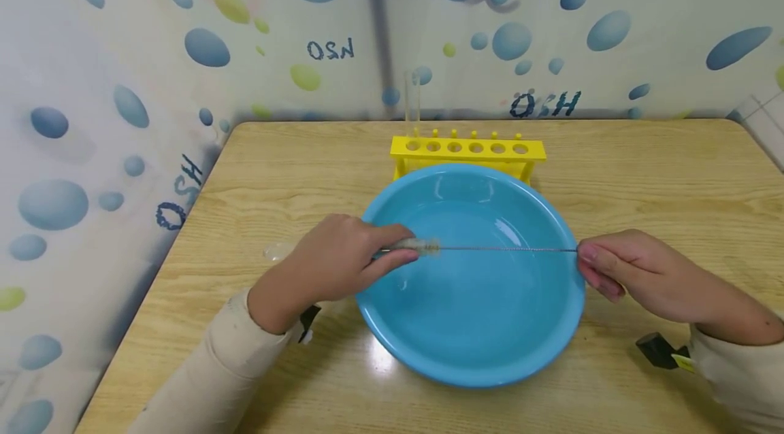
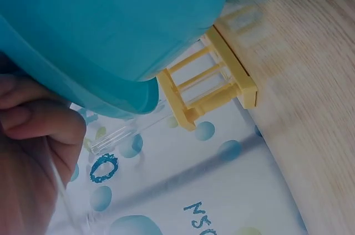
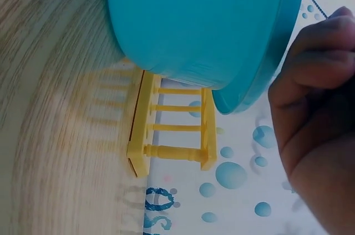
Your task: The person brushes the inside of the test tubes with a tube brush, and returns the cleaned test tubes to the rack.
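My left hand [image 1: 333,257] grips a clear glass test tube [image 1: 278,252] lying level above the basin's left side; most of the tube is hidden in the hand. In the left wrist view, the tube [image 2: 61,190] passes out below the curled fingers. A test tube brush has its pale bristles [image 1: 429,246] at the thumb and fingertip end of that hand, and its thin twisted wire [image 1: 508,249] runs straight across to the right. My right hand [image 1: 643,274] pinches the wire's far end over the basin's right rim. Beneath both hands stands a round blue basin [image 1: 471,376].
Just behind the basin is a yellow test tube rack [image 1: 468,148] with a row of holes. Another clear test tube [image 1: 412,104] stands upright in its leftmost hole. The wooden table [image 1: 294,169] meets a wall [image 1: 257,26] with a bubble pattern at the back and left.
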Demonstrator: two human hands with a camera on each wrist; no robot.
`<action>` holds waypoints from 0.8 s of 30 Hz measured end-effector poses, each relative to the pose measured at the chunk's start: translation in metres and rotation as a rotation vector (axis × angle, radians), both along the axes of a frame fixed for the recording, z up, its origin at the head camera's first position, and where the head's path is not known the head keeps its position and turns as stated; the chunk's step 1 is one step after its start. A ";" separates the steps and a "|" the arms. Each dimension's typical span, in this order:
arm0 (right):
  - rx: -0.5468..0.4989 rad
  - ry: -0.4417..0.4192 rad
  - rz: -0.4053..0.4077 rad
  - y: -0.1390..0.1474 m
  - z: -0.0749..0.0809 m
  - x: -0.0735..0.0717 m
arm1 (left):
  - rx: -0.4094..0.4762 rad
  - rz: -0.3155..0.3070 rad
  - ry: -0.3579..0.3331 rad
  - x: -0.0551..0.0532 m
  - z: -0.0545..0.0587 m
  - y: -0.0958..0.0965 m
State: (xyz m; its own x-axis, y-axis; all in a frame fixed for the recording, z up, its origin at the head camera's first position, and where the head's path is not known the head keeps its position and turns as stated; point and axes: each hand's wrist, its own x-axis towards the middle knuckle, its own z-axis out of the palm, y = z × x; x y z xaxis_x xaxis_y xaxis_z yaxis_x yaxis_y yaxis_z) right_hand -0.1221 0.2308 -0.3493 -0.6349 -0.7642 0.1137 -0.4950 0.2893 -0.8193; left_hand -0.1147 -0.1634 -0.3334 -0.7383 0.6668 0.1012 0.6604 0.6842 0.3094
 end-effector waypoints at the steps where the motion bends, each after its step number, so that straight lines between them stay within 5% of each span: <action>1: 0.002 0.004 0.000 0.000 0.000 0.000 | -0.005 0.001 -0.013 0.000 0.000 -0.001; 7: -0.023 0.033 0.000 0.004 -0.004 -0.003 | -0.004 -0.003 -0.090 -0.003 0.001 -0.002; 11: -0.103 -0.041 0.035 0.006 -0.008 -0.006 | 0.005 -0.003 -0.070 -0.003 0.000 -0.002; 17: -0.231 -0.128 0.087 0.007 -0.011 -0.009 | 0.025 -0.026 0.120 -0.004 -0.005 -0.001; 24: -0.168 -0.096 0.026 0.008 -0.011 -0.010 | 0.053 -0.025 0.367 -0.006 -0.005 -0.002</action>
State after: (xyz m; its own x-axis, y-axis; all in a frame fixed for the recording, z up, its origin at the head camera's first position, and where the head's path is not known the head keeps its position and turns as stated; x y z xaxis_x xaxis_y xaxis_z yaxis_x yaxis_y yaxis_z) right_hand -0.1316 0.2386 -0.3600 -0.6289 -0.7561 0.1813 -0.4182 0.1325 -0.8986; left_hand -0.1205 -0.1656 -0.3385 -0.6302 0.6711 0.3905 0.7502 0.6559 0.0834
